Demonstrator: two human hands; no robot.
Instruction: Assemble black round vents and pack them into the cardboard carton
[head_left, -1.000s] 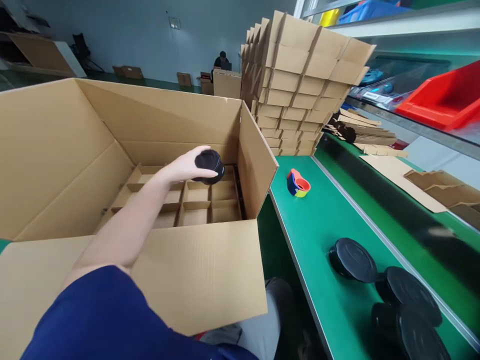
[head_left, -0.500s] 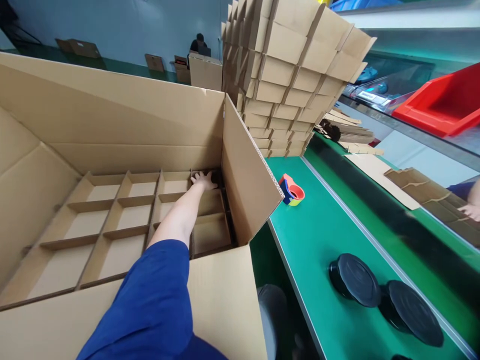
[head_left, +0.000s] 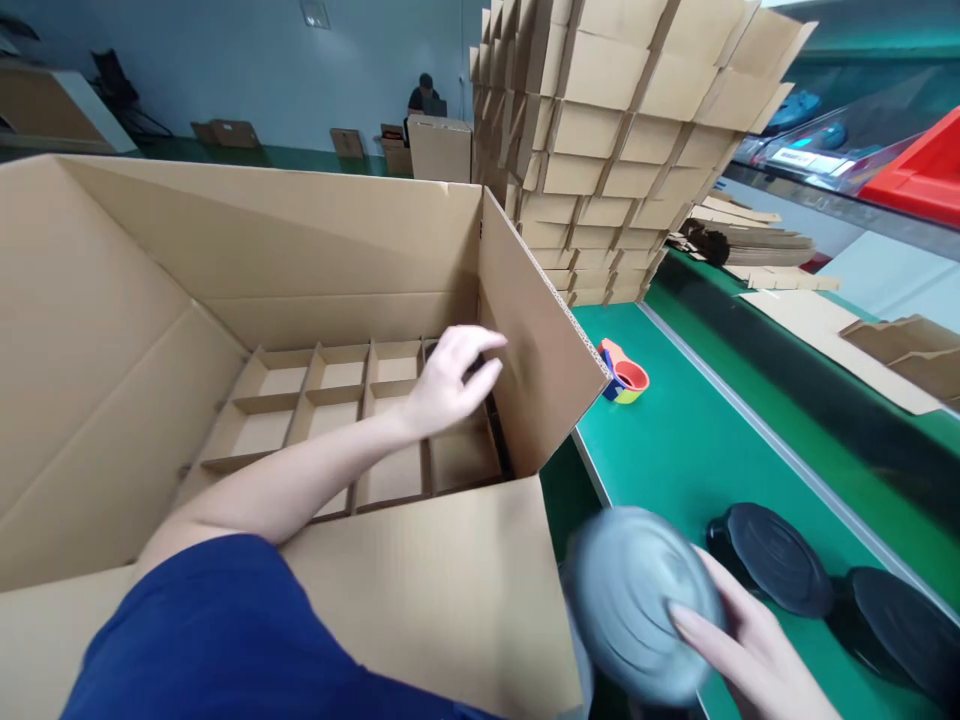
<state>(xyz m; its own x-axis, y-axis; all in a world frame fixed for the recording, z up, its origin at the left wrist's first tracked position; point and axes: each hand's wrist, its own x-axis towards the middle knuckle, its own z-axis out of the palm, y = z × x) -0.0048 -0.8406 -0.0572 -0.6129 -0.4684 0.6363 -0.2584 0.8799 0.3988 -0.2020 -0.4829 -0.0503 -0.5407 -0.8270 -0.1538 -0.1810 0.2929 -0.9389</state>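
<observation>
My left hand (head_left: 459,378) hovers over the far right corner of a large open carton (head_left: 337,235), its fingers curved and apart with nothing in them. Below it, a cardboard divider grid (head_left: 367,400) splits the carton's floor into several compartments. Something dark shows in the corner cell, mostly covered by my hand. At the carton's front right, my right hand (head_left: 750,640) grips a round lidded container (head_left: 641,600), blurred and greyish with glare, by its edge. Two similar black round containers, one nearer (head_left: 900,630) and one farther (head_left: 776,560), lie on the green bench (head_left: 675,440).
A tape dispenser (head_left: 624,375) sits on the bench beside the carton's side flap. Behind it rises a tall stack of cardboard dividers (head_left: 600,150). A red bin (head_left: 919,175) rests on the shelf at right. A person (head_left: 425,95) is in the background.
My left hand has lifted out of the corner compartment. My right hand has come into view with a round container in it. The view has shifted, moving the scene rightward.
</observation>
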